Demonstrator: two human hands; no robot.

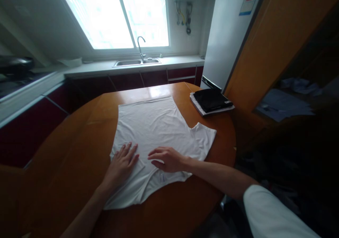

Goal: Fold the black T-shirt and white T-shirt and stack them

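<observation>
A white T-shirt [153,121] lies spread on the wooden table [79,135], its hem toward the window and its neckline toward me. One sleeve sticks out at the right; on the left, the sleeve appears folded in over the body beneath my hand. My left hand [122,164] rests flat on the shirt's left side with fingers spread. Over the middle, near the neckline, my right hand [168,158] is held with fingers loosely bent and apart, holding nothing. Whether its fingertips touch the fabric I cannot tell.
A black folder-like item [212,100] lies on papers at the table's right edge. Beyond the table runs a counter with a sink [128,63] and a faucet [141,47] under a window. A white refrigerator [225,33] stands back right, and a dark pan [16,66] sits far left.
</observation>
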